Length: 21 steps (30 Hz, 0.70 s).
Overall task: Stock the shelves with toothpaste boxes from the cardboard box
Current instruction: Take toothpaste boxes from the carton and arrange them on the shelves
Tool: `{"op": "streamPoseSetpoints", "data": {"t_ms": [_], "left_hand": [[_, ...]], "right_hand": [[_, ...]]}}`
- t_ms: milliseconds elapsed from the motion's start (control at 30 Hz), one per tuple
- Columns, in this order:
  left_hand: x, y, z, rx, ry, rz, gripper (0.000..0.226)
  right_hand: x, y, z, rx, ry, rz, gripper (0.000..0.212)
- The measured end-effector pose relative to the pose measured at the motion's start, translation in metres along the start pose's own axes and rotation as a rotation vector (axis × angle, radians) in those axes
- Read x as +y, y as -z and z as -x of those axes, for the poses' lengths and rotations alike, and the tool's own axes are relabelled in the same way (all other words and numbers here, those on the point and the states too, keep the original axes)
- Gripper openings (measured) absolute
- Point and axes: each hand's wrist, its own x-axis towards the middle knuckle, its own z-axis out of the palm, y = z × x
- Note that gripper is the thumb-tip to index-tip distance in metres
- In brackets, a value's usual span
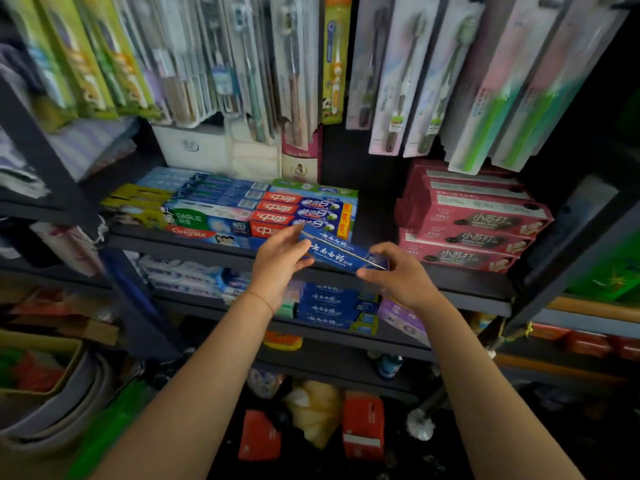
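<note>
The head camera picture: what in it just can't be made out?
- Cardboard box: none can be picked out in the head view.
- Blue toothpaste box: its ends are covered by the left hand and right hand.
- Hanging toothbrush packs, upper left: motion blur smears the print.
- Bottom shelf: too dark to identify goods.
- Matching blue boxes on the lower shelf: partly hidden behind the wrists.

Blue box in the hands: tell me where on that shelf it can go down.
Both hands, left and right, hold the blue box. The bare gap lies between the red-and-blue stack and the pink stack. Left of it the shelf is packed with boxes to its front edge.
</note>
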Motion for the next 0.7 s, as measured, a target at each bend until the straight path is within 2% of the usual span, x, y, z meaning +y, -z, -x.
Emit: {"op": "streamPoseSetpoints", "data": {"t_ms": [100, 200, 400, 467, 600, 700], "left_hand": [[0.016, 0.024, -0.011, 0.055, -0.075, -0.072, 0.039], [0.028, 0.049, -0.030, 0.074, -0.172, -0.296, 0.034], [0.042, 0.073, -0.068, 0.015, -0.330, -0.634, 0.035], [0.039, 0.075, -0.074, 0.012, -0.325, -0.654, 0.036], [0.031, 0.079, -0.076, 0.109, -0.325, -0.661, 0.036], [0.028, 0.081, -0.076, 0.049, -0.296, -0.628, 0.036]], "right_hand": [[-0.022, -0.019, -0.020, 0.091, 0.074, 0.106, 0.028], [-0.045, -0.031, -0.046, 0.147, 0.117, 0.221, 0.038], [-0.068, -0.045, -0.093, 0.165, 0.069, 0.353, 0.048], [-0.069, -0.052, -0.098, 0.154, 0.077, 0.419, 0.048], [-0.070, -0.055, -0.097, 0.137, 0.093, 0.474, 0.046], [-0.071, -0.051, -0.097, 0.094, 0.100, 0.478, 0.044]]}}
